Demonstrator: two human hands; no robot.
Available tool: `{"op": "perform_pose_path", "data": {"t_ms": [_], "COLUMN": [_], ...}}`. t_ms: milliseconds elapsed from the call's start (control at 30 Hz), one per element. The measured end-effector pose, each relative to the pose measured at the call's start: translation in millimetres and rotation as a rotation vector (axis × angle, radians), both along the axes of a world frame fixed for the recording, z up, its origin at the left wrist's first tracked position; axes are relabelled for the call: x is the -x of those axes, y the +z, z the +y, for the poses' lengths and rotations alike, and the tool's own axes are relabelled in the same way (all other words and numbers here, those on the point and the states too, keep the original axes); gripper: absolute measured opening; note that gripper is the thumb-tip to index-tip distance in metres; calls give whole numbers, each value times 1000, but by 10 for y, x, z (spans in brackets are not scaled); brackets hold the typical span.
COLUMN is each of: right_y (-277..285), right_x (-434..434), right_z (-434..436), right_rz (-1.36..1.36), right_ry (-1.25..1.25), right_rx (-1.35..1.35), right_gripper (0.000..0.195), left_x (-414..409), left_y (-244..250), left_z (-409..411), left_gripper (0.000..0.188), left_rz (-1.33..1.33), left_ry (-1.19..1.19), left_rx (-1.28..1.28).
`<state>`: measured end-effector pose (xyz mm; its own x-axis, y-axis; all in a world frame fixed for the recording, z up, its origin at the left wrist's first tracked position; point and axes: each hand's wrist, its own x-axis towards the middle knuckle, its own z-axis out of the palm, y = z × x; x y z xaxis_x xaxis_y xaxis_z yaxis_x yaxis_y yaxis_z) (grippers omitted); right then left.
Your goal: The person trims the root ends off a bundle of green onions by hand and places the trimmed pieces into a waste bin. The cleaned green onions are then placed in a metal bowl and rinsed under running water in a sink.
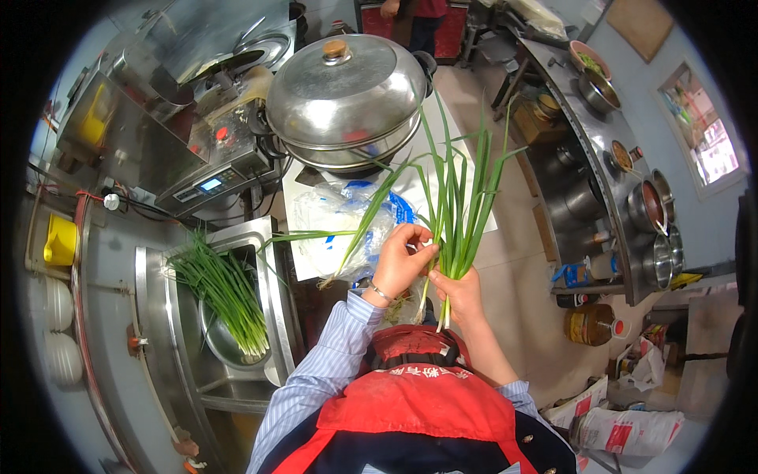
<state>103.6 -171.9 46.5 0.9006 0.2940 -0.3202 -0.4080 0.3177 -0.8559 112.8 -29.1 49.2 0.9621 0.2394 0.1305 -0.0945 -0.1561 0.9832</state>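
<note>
My right hand is closed around a bunch of scallions, their white ends pointing down towards my apron and the green tops fanning out away from me. Beside it, my left hand pinches one scallion stalk at the bunch's left edge between thumb and fingers. A loose scallion with roots lies over a clear plastic bag on the white tabletop, left of my hands. In the sink to the left, a large bundle of scallions rests in a metal bowl.
A big lidded steel steamer pot stands at the table's far end. The steel sink is on my left, with a cooker's control panel beyond. On the right are a steel shelf table and an oil jug. Another person stands at the back.
</note>
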Motion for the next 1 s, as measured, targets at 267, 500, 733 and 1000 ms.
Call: {"op": "perform_pose_path", "data": {"t_ms": [267, 500, 733, 1000], "right_y": [-33, -19, -78, -98], "right_x": [-37, -109, -165, -108], "right_z": [-38, -104, -116, 40], "right_rz": [-77, 40, 80, -52], "right_ry": [12, -63, -152, -137], "right_rx": [117, 21, -53, 31], "right_gripper": [21, 19, 20, 21], "left_x": [15, 338, 943, 755], "left_y": [-176, -18, -411, -320], "left_z": [114, 279, 401, -48], "left_gripper": [9, 7, 15, 21], "left_rz": [224, 83, 341, 400], "left_ry": [-191, -168, -177, -211], "left_rx": [253, 478, 65, 328]}}
